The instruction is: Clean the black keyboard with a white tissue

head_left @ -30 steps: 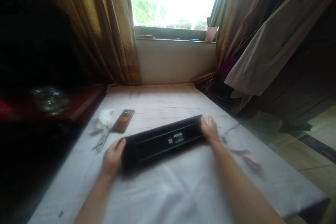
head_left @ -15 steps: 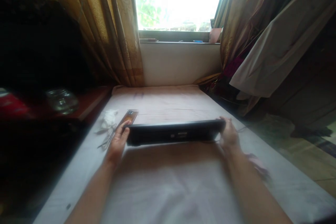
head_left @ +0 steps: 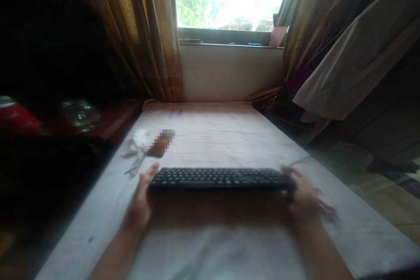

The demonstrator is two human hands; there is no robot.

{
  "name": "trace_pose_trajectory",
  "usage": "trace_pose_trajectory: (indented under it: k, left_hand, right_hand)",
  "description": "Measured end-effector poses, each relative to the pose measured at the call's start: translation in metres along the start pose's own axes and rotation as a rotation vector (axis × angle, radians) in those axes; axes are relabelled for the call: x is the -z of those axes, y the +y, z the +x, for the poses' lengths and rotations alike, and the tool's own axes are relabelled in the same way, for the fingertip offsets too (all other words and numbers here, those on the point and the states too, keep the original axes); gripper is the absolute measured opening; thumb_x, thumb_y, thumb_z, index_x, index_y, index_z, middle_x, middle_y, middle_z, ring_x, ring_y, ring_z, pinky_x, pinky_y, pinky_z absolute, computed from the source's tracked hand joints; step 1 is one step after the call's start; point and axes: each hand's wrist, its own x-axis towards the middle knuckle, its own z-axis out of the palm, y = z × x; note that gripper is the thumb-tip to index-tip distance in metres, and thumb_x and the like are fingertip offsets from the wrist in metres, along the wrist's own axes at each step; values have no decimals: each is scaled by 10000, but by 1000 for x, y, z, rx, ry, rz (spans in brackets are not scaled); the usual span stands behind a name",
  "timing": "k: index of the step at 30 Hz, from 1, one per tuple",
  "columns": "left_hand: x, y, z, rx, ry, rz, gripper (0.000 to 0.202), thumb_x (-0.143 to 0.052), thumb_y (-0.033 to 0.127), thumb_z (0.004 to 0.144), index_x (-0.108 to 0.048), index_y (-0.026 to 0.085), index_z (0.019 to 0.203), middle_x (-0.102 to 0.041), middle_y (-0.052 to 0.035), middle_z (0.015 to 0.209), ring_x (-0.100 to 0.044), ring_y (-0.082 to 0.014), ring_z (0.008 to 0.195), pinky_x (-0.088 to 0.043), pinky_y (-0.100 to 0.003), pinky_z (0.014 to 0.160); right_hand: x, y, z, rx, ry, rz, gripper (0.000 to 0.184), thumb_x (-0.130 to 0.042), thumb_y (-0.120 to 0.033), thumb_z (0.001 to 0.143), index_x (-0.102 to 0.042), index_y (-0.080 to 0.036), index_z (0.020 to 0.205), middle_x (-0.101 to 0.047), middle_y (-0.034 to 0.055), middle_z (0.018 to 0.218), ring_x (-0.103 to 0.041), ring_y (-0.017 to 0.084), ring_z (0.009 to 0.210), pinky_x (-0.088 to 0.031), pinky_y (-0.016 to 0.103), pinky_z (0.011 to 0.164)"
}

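A black computer keyboard (head_left: 219,178) stretches between my two hands above the pale cloth, its keys facing me at a low slant. My left hand (head_left: 143,197) grips its left end, thumb near the top edge. Around the right end, my right hand (head_left: 302,190) is closed, somewhat blurred, with part of its fingers hidden. Under the keyboard a dark shadow falls on the cloth-covered surface (head_left: 210,249). Past my left hand lies a phone (head_left: 160,144) with an orange-brown back, beside a crumpled white item (head_left: 139,139) and a thin cable (head_left: 136,164).
A window (head_left: 229,0) stands ahead between gold curtains (head_left: 157,30). At left, a glass jar (head_left: 82,115) and a red item (head_left: 18,116) sit on a reddish-brown shelf (head_left: 120,118). Clothes (head_left: 354,57) hang at right. A pinkish cloth (head_left: 324,202) lies beside my right wrist.
The keyboard has turned from its plain underside to its key side and come lower and nearer to me. Both hands have moved with it, still holding its ends.
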Motion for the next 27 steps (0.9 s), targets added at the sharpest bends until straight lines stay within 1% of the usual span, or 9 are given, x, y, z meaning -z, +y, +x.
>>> trace_pose_trajectory:
  k: [2, 4, 9, 11, 14, 16, 18, 23, 27]
  left_hand:
    - [2, 0, -1, 49, -57, -51, 815, -306, 769, 856, -583, 165, 1328, -628, -128, 1316, -547, -285, 1266, -448, -416, 1064]
    - [5, -3, -1, 66, -99, -47, 827, -310, 769, 857, -555, 157, 1355, -604, -135, 1348, -510, -289, 1304, -410, -434, 1097]
    - [14, -12, -7, -18, -141, 102, 733, -467, 717, 839, -578, 188, 1334, -536, -92, 1432, -390, -271, 1397, -218, -405, 1198]
    - [17, -12, -9, -41, -157, 161, 704, -498, 699, 834, -588, 202, 1324, -525, -77, 1444, -370, -271, 1408, -181, -403, 1206]
    - [19, -12, -11, -49, -182, 223, 689, -504, 692, 831, -595, 214, 1320, -534, -72, 1437, -372, -287, 1406, -216, -418, 1193]
    - [19, -12, -11, -49, -188, 251, 702, -509, 701, 818, -596, 217, 1318, -541, -75, 1429, -371, -299, 1405, -246, -425, 1180]
    - [20, -13, -10, -48, -191, 272, 712, -506, 710, 810, -595, 217, 1317, -549, -78, 1420, -375, -306, 1402, -257, -428, 1174]
    - [20, -14, -10, -42, -209, 323, 727, -472, 714, 827, -565, 212, 1344, -512, -87, 1453, -383, -296, 1396, -200, -434, 1192]
    - [16, -14, -10, -60, -189, 322, 704, -461, 707, 836, -584, 210, 1319, -529, -87, 1436, -400, -292, 1384, -220, -421, 1187]
  right_hand:
    - [0, 2, -6, 25, -6, -34, 340, -543, -331, 772, -716, -174, 1019, -689, 99, 1161, -610, 323, 1135, -518, 446, 935]
    - [-3, 5, -10, 42, -7, -44, 336, -548, -329, 771, -728, -176, 1009, -689, 102, 1174, -620, 312, 1122, -529, 438, 917]
    - [-5, 9, -11, 31, -87, -46, 310, -581, -351, 758, -759, -184, 950, -721, 92, 1118, -636, 290, 1104, -513, 432, 953]
    - [-4, 11, -10, -9, -87, -61, 344, -597, -388, 751, -762, -182, 970, -739, 92, 1069, -650, 291, 1078, -509, 435, 958]
    - [-5, 15, -8, -81, -58, -121, 431, -607, -461, 732, -758, -181, 1022, -753, 100, 1027, -666, 303, 1042, -503, 446, 958]
    - [-7, 19, -8, -82, -44, -169, 476, -595, -500, 725, -757, -177, 1034, -753, 109, 1031, -669, 309, 1034, -496, 453, 965]
    - [-9, 21, -8, -41, -33, -208, 499, -560, -528, 737, -756, -175, 1031, -751, 113, 1042, -670, 306, 1033, -493, 453, 969]
    - [-13, 22, -9, 96, -55, -299, 505, -494, -535, 763, -746, -175, 1012, -728, 117, 1124, -655, 291, 1067, -483, 457, 994]
    - [-15, 22, -6, 133, -65, -336, 495, -470, -523, 785, -732, -177, 1023, -717, 125, 1144, -648, 285, 1083, -478, 471, 1003]
